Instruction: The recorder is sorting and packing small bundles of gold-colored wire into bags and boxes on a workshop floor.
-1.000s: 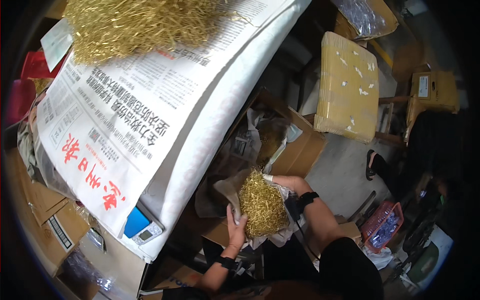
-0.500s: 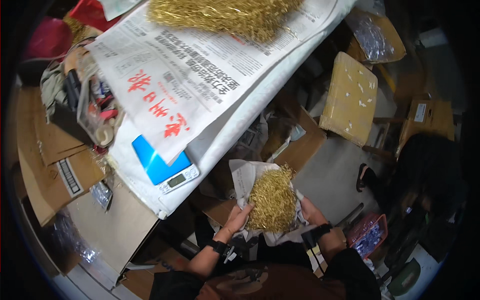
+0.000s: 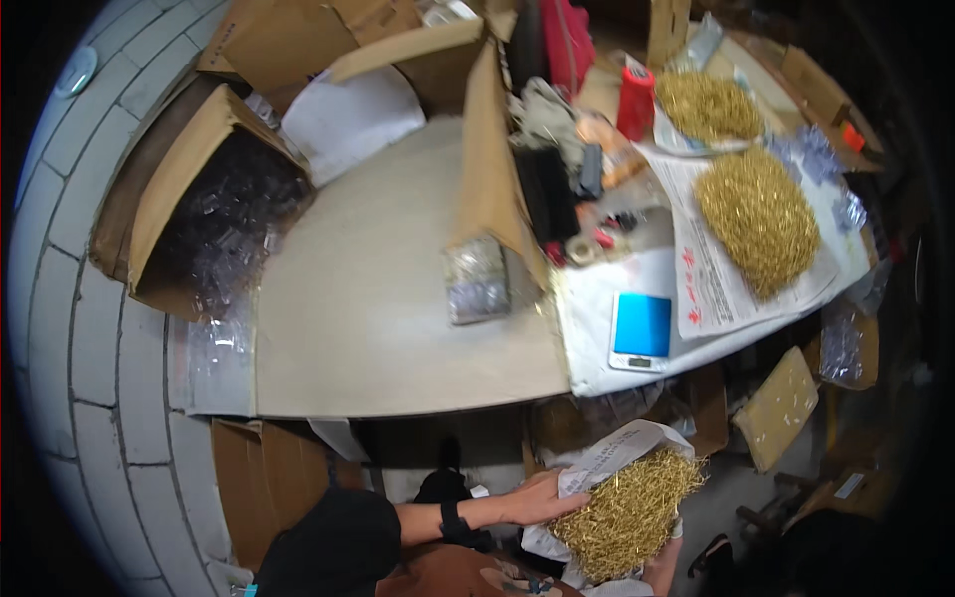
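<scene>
A heap of short, thin golden strips (image 3: 632,517) lies on a creased sheet of newspaper (image 3: 627,453), held over my lap below the table edge. My left hand (image 3: 542,499) grips the sheet's left side, its fingers reaching onto the strips. At the right side, my right hand (image 3: 664,565) holds the sheet's edge; its fingers are partly hidden by paper and strips. On the table in front sits a digital scale (image 3: 642,330) with a blue top and nothing on it. Another golden heap (image 3: 761,219) rests on spread newspaper (image 3: 704,298) beyond it.
A third golden heap (image 3: 708,107) lies farther back beside a red container (image 3: 635,99). Left of the scale are a tape roll (image 3: 581,249), a cardboard flap (image 3: 492,179) and a wrapped bundle (image 3: 477,284). An open carton (image 3: 164,229) holds many clear plastic pieces. A worn yellowish seat (image 3: 778,408) stands at right.
The view has swung left, bringing the carton, the grey tabletop and the block wall into sight. Both hands still hold the newspaper with its heap, now lower right in the picture.
</scene>
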`<state>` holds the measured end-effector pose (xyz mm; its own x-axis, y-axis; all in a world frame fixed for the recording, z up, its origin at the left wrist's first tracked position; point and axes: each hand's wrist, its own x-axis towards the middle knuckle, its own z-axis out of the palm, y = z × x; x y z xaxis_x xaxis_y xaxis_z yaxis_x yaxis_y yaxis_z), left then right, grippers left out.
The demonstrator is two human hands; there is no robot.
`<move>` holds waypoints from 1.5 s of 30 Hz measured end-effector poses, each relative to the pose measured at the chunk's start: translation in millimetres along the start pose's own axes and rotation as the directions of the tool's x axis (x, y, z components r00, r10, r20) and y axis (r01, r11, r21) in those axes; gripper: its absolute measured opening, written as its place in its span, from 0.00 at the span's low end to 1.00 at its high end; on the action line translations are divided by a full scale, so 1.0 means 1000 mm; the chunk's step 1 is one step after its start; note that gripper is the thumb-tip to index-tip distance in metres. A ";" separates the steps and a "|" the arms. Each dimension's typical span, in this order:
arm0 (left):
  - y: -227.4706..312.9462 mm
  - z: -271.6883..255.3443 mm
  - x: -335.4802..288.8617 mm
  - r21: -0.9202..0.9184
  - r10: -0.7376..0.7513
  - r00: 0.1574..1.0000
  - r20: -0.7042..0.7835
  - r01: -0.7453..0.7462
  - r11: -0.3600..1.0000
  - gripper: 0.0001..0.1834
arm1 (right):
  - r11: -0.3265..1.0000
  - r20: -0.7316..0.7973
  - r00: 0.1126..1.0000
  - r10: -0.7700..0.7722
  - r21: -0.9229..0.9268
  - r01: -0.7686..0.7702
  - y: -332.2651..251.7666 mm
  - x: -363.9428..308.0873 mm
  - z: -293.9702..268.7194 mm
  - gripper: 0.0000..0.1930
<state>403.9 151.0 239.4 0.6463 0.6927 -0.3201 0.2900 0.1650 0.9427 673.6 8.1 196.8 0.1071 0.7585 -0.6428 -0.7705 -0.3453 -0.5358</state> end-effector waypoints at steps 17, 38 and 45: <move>-0.003 -0.473 -0.223 0.011 0.115 0.533 -0.838 -0.194 0.981 0.20 | 0.772 0.297 0.896 0.329 -0.631 -0.075 0.221 0.170 0.396 0.18; -0.112 -0.384 -0.305 0.275 0.029 0.433 -0.901 0.516 0.811 0.10 | -0.024 0.438 0.840 -0.321 -0.890 0.455 0.181 0.139 0.416 0.13; -0.081 -0.379 -0.248 0.063 -0.102 0.356 -0.929 0.425 0.903 0.23 | -0.547 0.362 0.808 -0.466 -0.835 0.059 0.135 0.251 0.445 0.39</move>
<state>-47.4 231.7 277.7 -0.4555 0.8818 -0.1224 0.5813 0.3987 0.7093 316.9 397.3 206.4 0.2181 0.9733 -0.0718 0.9525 -0.2283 -0.2018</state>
